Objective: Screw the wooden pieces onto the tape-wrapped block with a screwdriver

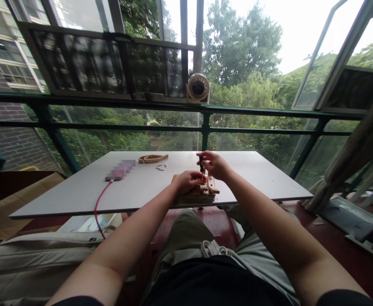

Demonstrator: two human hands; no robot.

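Observation:
Near the front edge of the white table, a small wooden assembly (212,185) of light-coloured pieces lies beneath both hands. My right hand (216,165) is closed round the dark handle of a screwdriver (201,165), which stands upright with its tip down at the assembly. My left hand (188,182) is wrapped over the assembly's left side, fingers closed near the screwdriver's tip. Something small and red (204,179) shows beside the left fingertips. The exact point where the tip meets the wood is hidden.
On the table (253,178), curved wooden pieces (153,158) and several small screws (160,168) lie further back. A blurred phone-like device (121,170) with a red cable (97,204) lies at the left. A round fan (198,88) stands on the window ledge.

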